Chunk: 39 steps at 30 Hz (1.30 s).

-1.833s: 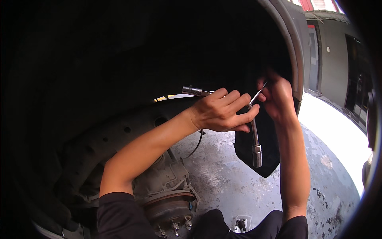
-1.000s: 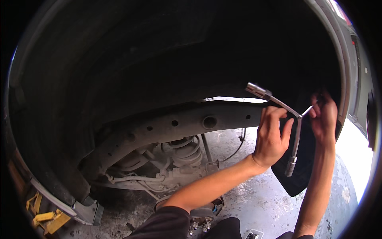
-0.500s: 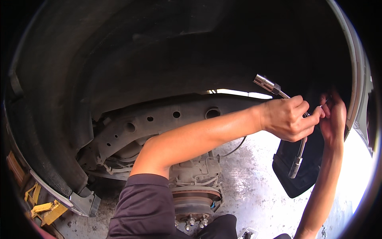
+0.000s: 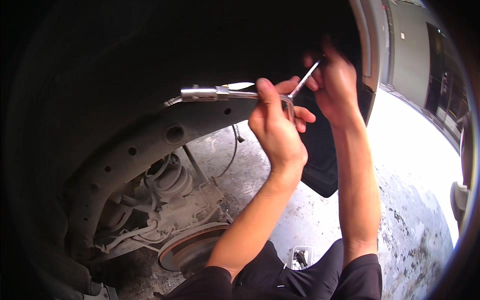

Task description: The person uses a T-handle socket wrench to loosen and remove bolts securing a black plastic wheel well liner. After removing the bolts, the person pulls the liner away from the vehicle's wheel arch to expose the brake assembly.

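My left hand (image 4: 277,135) grips the middle of a silver three-way socket wrench (image 4: 200,93), thumb up along it. One wrench arm with a thick socket points left; a thinner arm slants up and right. My right hand (image 4: 340,90) is raised by the wheel-arch edge, its fingers curled about the end of that thinner arm. Those fingertips are dark and blurred, and the wrench tip is hidden among them. Behind the hands hangs a black mud flap (image 4: 320,167). The dark wheel-arch liner (image 4: 200,45) spreads overhead.
A vehicle frame rail (image 4: 150,146) with round holes curves across the left. Below it are an axle with a ribbed spring (image 4: 175,182) and a rusty brake disc (image 4: 192,245). A white tray (image 4: 293,257) with dark parts stands on the floor by my legs.
The view has swung right. My left hand has turned palm-inward, and the wrench has rotated so that its thick socket points left. My right hand stays near the arch edge.
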Tool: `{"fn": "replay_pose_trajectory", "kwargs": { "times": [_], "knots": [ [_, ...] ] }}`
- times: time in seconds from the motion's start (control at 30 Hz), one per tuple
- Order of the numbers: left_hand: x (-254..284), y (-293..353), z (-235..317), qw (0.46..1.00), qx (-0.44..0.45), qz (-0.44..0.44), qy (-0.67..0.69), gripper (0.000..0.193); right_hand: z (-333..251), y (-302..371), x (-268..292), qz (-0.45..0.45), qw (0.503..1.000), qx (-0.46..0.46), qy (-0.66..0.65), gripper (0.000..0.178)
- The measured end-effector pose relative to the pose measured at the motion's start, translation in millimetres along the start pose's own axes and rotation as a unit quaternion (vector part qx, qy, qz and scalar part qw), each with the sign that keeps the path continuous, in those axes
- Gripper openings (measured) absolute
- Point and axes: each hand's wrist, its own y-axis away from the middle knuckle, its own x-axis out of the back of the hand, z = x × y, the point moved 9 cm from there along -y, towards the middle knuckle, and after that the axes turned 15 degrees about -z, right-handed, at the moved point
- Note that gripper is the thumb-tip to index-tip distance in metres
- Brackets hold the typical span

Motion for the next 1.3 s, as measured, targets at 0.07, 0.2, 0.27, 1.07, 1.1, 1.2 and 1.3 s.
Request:
{"fn": "replay_pose_trajectory", "kwargs": {
  "times": [0.07, 0.2, 0.27, 1.07, 1.1, 1.2, 1.3],
  "knots": [
    [-7, -1, 12, 0.998, 0.005, -0.049, -0.031, 0.061, -1, -3, -6, -0.039, 0.997, 0.002, -0.066, 0.029],
    [-3, 3, 9, 0.981, 0.093, -0.135, -0.105, 0.043, -2, -3, -6, -0.041, 0.998, 0.006, -0.042, 0.026],
    [-4, 21, 32, 0.866, 0.081, -0.239, -0.432, 0.021, -5, -2, -3, -0.037, 0.998, 0.002, -0.043, 0.025],
    [-51, -17, 41, 0.726, -0.200, -0.349, -0.558, 0.046, 30, 59, 9, -0.149, 0.982, -0.051, 0.101, 0.051],
    [-43, -18, 33, 0.789, -0.157, -0.332, -0.492, 0.047, 32, 58, 8, -0.155, 0.985, -0.022, 0.074, 0.051],
    [-43, -16, 27, 0.898, -0.094, -0.278, -0.328, 0.049, 37, 42, -10, -0.195, 0.978, 0.031, -0.069, 0.049],
    [-34, -20, 23, 0.946, -0.051, -0.234, -0.217, 0.044, 37, 36, -42, -0.274, 0.944, 0.049, -0.180, 0.047]
  ]
}}
